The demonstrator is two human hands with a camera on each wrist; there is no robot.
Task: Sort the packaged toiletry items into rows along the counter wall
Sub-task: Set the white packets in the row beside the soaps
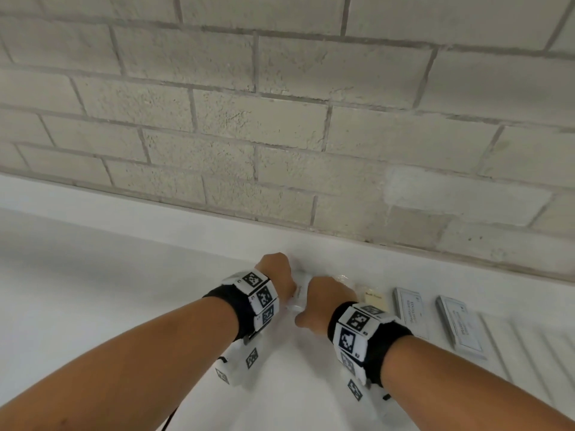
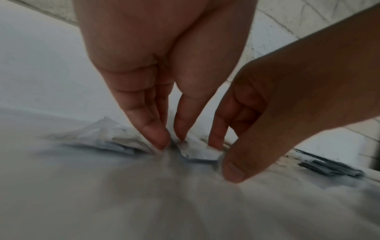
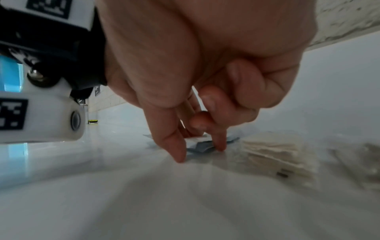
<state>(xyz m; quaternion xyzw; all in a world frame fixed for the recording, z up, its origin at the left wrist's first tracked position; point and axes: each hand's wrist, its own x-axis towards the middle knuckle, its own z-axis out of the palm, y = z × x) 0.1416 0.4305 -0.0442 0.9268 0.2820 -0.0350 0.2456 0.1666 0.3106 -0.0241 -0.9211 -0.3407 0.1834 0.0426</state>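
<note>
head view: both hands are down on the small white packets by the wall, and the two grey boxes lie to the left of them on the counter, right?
Not quite. The head view shows the two grey boxes lying to the right of the hands, not the left. The rest holds: the left hand and right hand are down on the small white packets by the wall, on the counter.

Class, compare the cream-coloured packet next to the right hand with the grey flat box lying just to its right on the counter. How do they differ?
Colour: the cream packet is pale yellowish; the grey box is grey with a lighter printed face.
Size: the cream packet looks shorter than the grey box.
Wrapping: the cream packet seems to sit in a clear soft wrapper; the grey box has stiff, straight edges.
Both lie flat on the white counter in one row.
</note>
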